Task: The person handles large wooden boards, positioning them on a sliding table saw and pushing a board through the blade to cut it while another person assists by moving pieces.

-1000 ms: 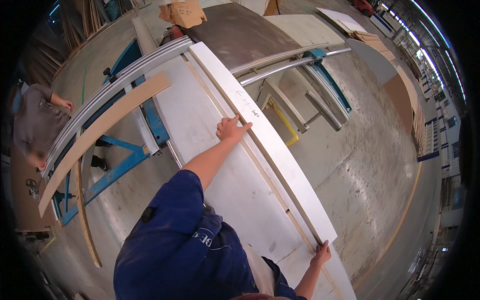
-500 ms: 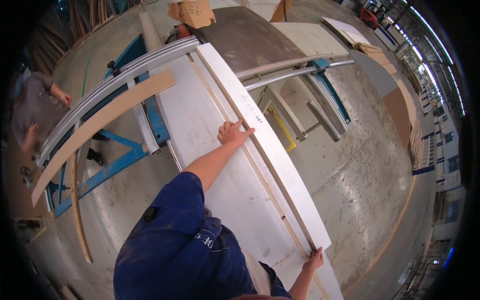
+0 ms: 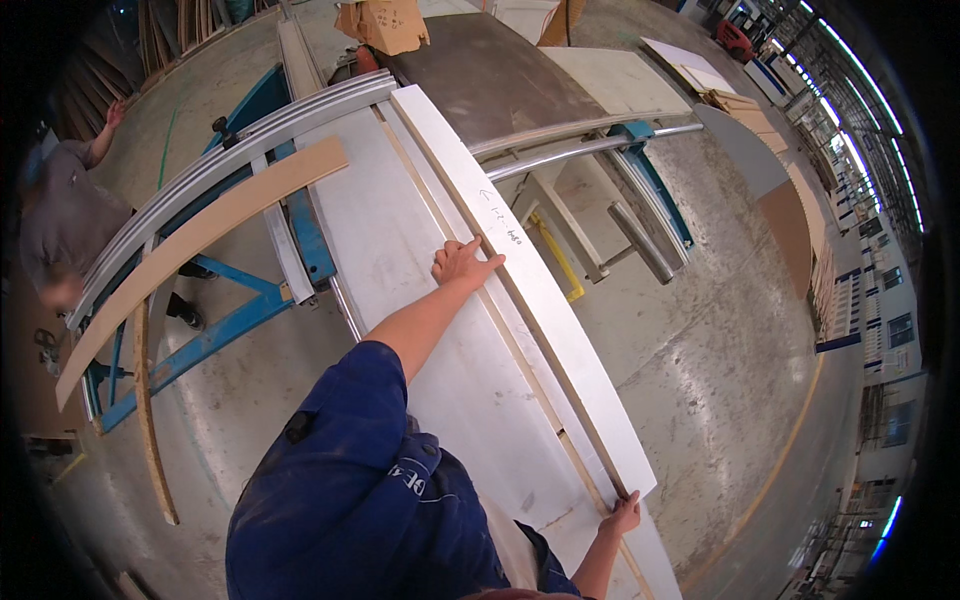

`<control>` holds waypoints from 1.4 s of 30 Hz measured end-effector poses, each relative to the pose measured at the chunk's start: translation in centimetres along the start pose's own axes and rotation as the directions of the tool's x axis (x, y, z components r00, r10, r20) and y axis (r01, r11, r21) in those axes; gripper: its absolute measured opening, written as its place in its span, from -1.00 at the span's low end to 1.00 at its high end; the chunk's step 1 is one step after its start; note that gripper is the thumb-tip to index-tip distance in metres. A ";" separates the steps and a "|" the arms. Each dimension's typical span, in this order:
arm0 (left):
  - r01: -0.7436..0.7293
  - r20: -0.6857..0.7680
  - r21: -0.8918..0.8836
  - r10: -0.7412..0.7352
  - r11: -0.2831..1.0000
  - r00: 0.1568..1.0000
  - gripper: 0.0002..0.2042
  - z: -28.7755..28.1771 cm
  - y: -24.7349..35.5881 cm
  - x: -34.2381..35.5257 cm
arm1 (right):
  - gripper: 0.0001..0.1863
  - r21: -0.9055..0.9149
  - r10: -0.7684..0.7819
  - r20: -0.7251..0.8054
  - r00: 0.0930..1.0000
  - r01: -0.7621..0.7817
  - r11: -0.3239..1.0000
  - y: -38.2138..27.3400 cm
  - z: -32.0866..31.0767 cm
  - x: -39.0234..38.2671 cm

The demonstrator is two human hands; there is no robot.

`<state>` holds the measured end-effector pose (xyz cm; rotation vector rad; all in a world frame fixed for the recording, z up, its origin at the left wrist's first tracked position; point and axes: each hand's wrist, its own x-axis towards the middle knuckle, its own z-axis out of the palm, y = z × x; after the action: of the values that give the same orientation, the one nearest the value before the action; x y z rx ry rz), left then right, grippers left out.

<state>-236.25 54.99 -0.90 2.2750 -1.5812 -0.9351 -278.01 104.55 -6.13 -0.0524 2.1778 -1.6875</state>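
A long narrow white board [image 3: 540,320] with handwritten marks lies lengthwise on the pale sliding table [image 3: 370,190] of the machine. My left hand [image 3: 463,262] rests against the board's left edge at about its middle, fingers spread. Lower down, my right hand [image 3: 622,515] grips the same edge at the board's near end. A light brown strip [image 3: 230,215] lies crosswise at the left over a blue frame, beside an aluminium fence [image 3: 300,105].
A co-worker [image 3: 70,220] in grey stands at the left, one hand raised. A dark tabletop [image 3: 470,70], torn cardboard [image 3: 375,25], steel rails [image 3: 570,150], leaning sheets [image 3: 800,220] and a red forklift [image 3: 733,40] surround the machine.
The co-worker has straightened slightly and raised a hand up and away from the fence. My hands keep their places on the white board; the whole view has shifted slightly.
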 end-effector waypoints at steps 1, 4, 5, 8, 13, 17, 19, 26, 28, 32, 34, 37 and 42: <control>-0.013 0.010 -0.009 0.013 1.000 1.000 -0.17 0.1 0.1 0.0 | -0.68 -0.008 -0.002 -0.016 1.000 0.002 1.000 0.0 -0.2 0.1; -0.063 0.032 -0.001 0.062 0.998 0.998 -0.17 0.0 -0.6 0.4 | -0.70 -0.005 -0.017 -0.008 1.000 0.017 1.000 0.2 -0.2 0.2; -0.098 0.043 0.003 0.098 0.995 0.994 -0.17 0.0 -1.0 0.5 | -0.70 -0.002 -0.024 0.006 1.000 0.024 1.000 0.2 -0.2 0.3; -0.241 0.040 0.015 0.241 0.970 0.970 -0.19 0.2 -2.7 0.6 | -0.70 0.018 -0.036 0.022 0.999 0.036 0.999 0.3 -0.3 0.4; -0.486 -0.072 -0.042 0.482 0.873 0.873 -0.32 1.0 -6.2 -1.7 | -0.70 0.040 -0.045 -0.001 0.999 0.045 0.998 0.7 -0.2 0.5; -0.684 -0.177 0.079 0.685 0.725 0.706 -0.50 1.1 -9.6 -5.4 | -0.69 0.051 -0.057 0.021 0.998 0.056 0.997 1.1 -0.2 0.6; -0.704 -0.173 0.083 0.706 0.705 0.687 -0.57 0.8 -11.1 -6.9 | -0.69 0.034 -0.068 0.022 0.997 0.067 0.997 1.2 -0.2 0.7; -0.735 -0.165 0.132 0.746 0.665 0.646 -0.58 -0.9 -15.7 -11.8 | -0.66 0.009 -0.099 0.011 0.995 0.099 0.995 1.2 -0.1 0.2; -0.739 -0.121 0.188 0.762 0.647 0.636 -0.58 -1.1 -16.6 -12.9 | -0.67 -0.017 -0.089 -0.006 0.996 0.088 0.996 1.1 0.0 -0.2; -0.746 -0.135 0.202 0.773 0.634 0.620 -0.58 -0.6 -17.0 -13.8 | -0.64 0.057 -0.072 -0.009 0.997 0.072 0.996 1.1 0.2 -0.6; -0.735 -0.148 0.249 0.775 0.630 0.614 -0.57 -0.3 -16.8 -13.6 | -0.60 -0.045 -0.159 -0.035 0.987 0.157 0.987 1.2 0.3 -0.9; -0.746 -0.127 0.246 0.784 0.619 0.608 -0.57 0.3 -16.7 -13.6 | -0.60 0.031 -0.153 -0.033 0.988 0.154 0.988 1.5 -0.1 -1.3; -0.756 -0.114 0.265 0.798 0.598 0.591 -0.57 0.3 -17.2 -13.5 | -0.63 0.094 -0.179 0.012 0.984 0.177 0.980 1.6 0.0 -1.8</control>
<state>-226.35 74.07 -4.82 1.3705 -2.3037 -0.2698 -276.02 105.51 -7.17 -0.2451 2.1321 -1.8740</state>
